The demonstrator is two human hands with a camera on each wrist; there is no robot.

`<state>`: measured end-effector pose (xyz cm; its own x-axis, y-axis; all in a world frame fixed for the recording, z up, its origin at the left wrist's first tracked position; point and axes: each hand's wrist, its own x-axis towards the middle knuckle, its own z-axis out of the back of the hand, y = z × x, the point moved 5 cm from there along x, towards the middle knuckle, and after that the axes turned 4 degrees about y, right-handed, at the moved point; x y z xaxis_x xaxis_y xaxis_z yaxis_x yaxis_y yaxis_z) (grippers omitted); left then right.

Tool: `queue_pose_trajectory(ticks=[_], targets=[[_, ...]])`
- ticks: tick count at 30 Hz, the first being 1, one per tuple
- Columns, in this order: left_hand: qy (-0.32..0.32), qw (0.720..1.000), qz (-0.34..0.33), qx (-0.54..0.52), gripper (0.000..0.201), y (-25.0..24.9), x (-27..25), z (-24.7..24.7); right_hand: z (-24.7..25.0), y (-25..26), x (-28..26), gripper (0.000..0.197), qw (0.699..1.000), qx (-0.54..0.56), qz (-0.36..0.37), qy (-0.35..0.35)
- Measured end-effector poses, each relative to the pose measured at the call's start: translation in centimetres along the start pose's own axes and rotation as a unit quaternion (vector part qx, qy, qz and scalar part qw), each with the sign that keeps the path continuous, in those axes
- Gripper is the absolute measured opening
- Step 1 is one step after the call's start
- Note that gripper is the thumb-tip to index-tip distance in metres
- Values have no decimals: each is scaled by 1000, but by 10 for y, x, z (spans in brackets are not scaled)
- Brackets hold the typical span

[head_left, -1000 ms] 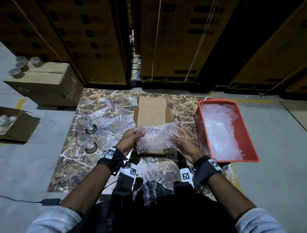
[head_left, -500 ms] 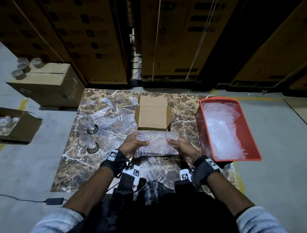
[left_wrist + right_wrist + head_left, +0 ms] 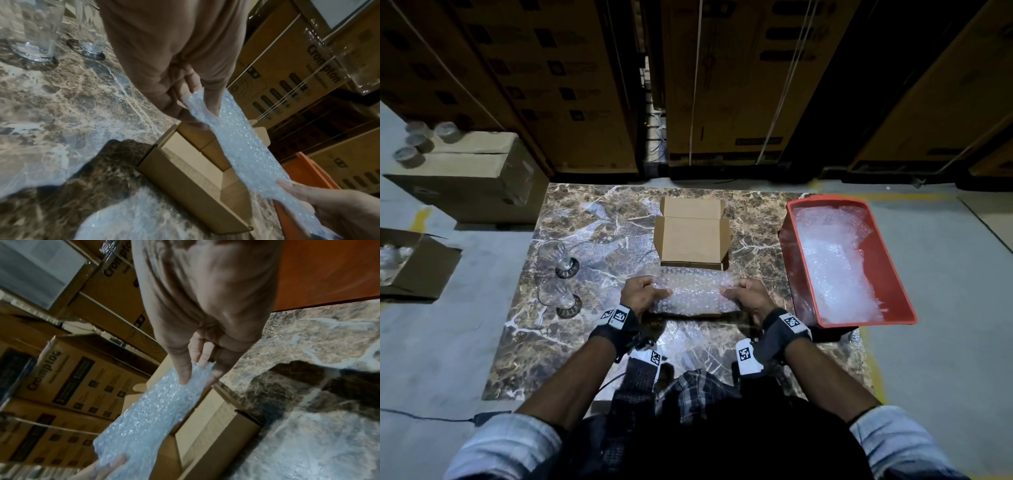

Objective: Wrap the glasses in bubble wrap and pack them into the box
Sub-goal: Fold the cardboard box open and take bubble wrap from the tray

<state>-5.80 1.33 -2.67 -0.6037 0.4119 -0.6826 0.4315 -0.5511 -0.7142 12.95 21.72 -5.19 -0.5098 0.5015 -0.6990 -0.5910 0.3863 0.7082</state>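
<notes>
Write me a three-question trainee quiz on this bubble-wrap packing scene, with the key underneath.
1. True or false: the small cardboard box on the marble table is open.
2. How many unwrapped glasses stand on the table?
3. What do the left hand and right hand hold? A) tape B) a bubble wrap sheet C) the red bin

Key: 1 true; 2 two; 3 B

Dim all round in the head view, corners falling dark and bent; pale glare on the worktop (image 3: 592, 219), perhaps from overhead. Wrist views soft, the left hand (image 3: 174, 68) blurred, shadows pooled by the box (image 3: 191, 183).
</notes>
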Motion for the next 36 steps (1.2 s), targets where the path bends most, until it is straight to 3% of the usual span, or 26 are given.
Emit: queue_pose_trajectory(ticks=[2, 4, 9, 16, 18, 21, 23, 26, 27, 28, 32, 36], targets=[[-24, 999, 1, 24, 55, 6, 9, 4, -2, -3, 2, 28, 998, -29, -4, -53], [-37, 998, -12, 50, 48, 6, 10, 4, -3, 1, -3, 30, 993, -59, 14, -99], [-58, 987, -87, 124, 55, 0, 11, -3, -9, 7, -7, 30, 981, -117, 59, -146], [-73, 970, -140, 183, 69, -7, 14, -10, -10, 21, -5, 29, 958, -203, 92, -183], [-74, 954, -171, 235, 66, -8, 16, -14, -9, 24, -2, 29, 954, -217, 95, -183], [-83, 882, -270, 377, 52, -15, 10, -23, -3, 28, 3, 31, 956, -210, 98, -182], [-64, 798, -341, 492, 43, -20, 3, -32, 2, 30, 6, 31, 960, -196, 94, -180], [35, 671, -375, 639, 59, -11, 3, -45, 1, 29, 7, 32, 970, -182, 79, -139], [52, 644, -375, 665, 64, -8, 4, -48, -2, 29, 8, 32, 972, -183, 78, -126], [57, 633, -371, 677, 64, -6, 5, -48, -6, 29, 8, 32, 973, -185, 78, -116], [55, 643, -325, 692, 55, -1, 16, -48, -23, 27, 13, 31, 972, -196, 77, -101], [99, 604, -287, 737, 55, 7, 25, -49, -37, 29, 18, 35, 951, -279, 80, -105]])
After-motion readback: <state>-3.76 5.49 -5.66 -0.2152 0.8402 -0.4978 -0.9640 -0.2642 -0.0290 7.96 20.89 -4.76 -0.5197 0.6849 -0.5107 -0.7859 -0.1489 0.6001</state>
